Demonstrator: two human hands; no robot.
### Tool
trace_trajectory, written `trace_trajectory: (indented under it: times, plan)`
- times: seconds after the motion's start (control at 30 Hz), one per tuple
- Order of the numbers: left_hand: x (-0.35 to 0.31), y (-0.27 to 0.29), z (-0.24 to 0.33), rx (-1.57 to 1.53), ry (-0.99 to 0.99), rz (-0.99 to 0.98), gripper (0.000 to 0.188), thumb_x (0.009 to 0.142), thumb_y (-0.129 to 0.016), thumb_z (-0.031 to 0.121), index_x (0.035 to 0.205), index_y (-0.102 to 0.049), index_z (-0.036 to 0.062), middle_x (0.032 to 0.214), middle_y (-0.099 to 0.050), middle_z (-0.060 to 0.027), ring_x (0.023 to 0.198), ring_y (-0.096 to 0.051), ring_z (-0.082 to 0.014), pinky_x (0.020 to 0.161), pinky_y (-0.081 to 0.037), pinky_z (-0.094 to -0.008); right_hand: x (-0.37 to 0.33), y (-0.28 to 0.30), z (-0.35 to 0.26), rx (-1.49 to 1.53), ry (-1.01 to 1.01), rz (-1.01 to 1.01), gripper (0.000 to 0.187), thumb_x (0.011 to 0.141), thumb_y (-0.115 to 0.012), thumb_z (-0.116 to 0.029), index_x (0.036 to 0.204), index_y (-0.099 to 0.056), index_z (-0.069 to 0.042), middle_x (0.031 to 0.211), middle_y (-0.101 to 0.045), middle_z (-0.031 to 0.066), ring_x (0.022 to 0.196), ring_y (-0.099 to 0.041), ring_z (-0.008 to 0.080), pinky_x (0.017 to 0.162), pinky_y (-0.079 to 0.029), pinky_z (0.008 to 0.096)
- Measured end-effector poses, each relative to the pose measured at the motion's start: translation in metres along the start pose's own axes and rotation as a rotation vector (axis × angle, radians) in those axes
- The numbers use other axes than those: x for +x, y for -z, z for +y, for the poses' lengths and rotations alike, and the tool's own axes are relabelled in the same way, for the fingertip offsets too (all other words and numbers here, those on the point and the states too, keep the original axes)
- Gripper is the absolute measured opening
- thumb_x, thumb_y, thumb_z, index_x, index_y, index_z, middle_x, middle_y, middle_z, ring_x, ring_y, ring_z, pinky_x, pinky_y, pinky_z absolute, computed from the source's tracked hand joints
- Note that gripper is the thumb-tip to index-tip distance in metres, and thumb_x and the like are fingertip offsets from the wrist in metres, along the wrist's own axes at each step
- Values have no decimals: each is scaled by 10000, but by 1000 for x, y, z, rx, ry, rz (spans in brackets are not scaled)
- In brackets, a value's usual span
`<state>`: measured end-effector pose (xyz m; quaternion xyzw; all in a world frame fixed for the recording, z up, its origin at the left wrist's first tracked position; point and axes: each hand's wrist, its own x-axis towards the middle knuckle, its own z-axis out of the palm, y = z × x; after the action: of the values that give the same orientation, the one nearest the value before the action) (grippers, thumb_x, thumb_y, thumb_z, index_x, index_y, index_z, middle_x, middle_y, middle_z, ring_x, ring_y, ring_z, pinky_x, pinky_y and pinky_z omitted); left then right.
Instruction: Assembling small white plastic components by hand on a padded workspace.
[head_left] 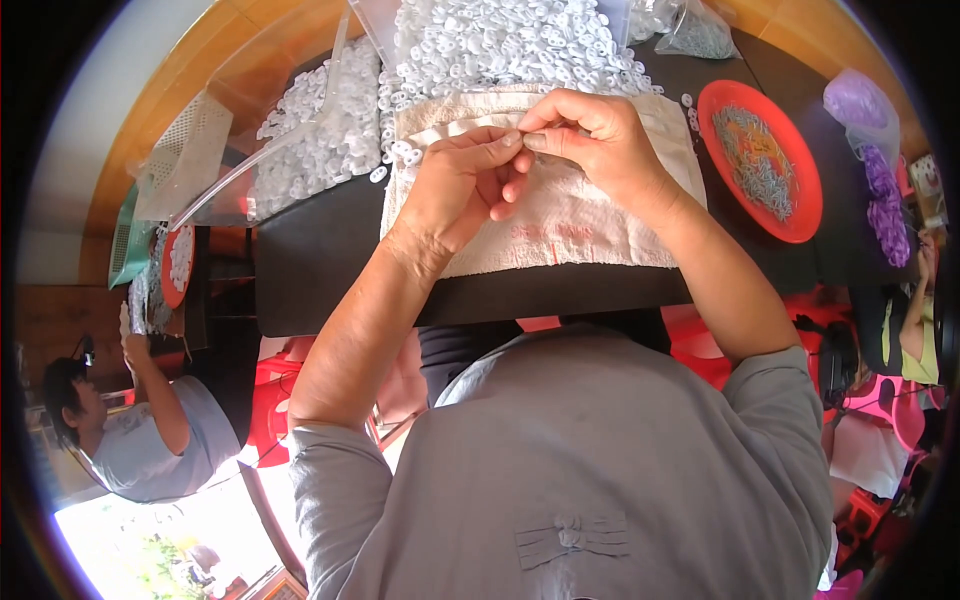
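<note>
My left hand (450,190) and my right hand (605,145) meet fingertip to fingertip above a cream towel (620,235) on the dark table. Both are closed in a pinch. Whatever sits between the fingertips is too small and too covered to make out. Just beyond the towel lies a big heap of small white plastic pieces (500,45) with holes in them. A few loose white pieces (403,150) rest on the towel's left edge, close to my left hand. Right of the towel, a red plate (812,205) holds many small silvery metal pins (762,175).
A clear plastic tray (235,205) with more white pieces stands at the left. Clear bags (700,35) lie at the back right, with a purple bag (885,200) beyond the plate. Another person (160,430) works at the far left. Red stools (270,410) stand below the table.
</note>
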<state>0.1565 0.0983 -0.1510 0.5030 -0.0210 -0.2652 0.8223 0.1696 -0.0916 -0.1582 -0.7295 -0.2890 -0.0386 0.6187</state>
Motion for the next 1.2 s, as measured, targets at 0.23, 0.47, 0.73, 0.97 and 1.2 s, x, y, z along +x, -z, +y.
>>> trace_trajectory:
  times: [0.23,0.47,0.73,0.97,1.2]
  plan:
    - [2,-7,2,-22,10,34,171,960,-513,140,949,-546,-27,795,-571,-81,598,-495,-145,456,-363,-265,0,-1,0,-190,122,65,64,854,-643,0,916,-628,5,820,-642,0,752,-570,60,683,-466,204]
    - [19,-17,10,502,-214,212,160,874,-649,141,837,-629,-13,745,-605,-51,588,-537,-134,462,-395,-248,4,16,0,-173,41,187,57,854,-635,-3,909,-625,9,834,-625,-5,773,-560,63,713,-465,217]
    - [57,-14,-17,1557,-619,140,127,758,-681,138,789,-650,19,888,-651,-117,767,-627,-339,690,-501,-407,5,21,7,-106,28,266,36,844,-634,-6,878,-644,2,765,-608,-22,714,-529,39,648,-445,196]
    - [48,-8,-8,1176,-407,214,102,811,-678,85,860,-666,-4,721,-631,-53,650,-582,-145,593,-475,-287,5,22,2,-106,-47,242,34,843,-632,-3,873,-648,0,740,-601,-18,676,-523,45,617,-440,202]
    - [15,-5,4,94,-185,217,77,851,-644,29,882,-611,-33,720,-611,-72,558,-551,-137,441,-396,-251,5,11,7,-109,-112,182,39,860,-645,-32,885,-641,-2,760,-599,-16,681,-527,51,617,-444,211]
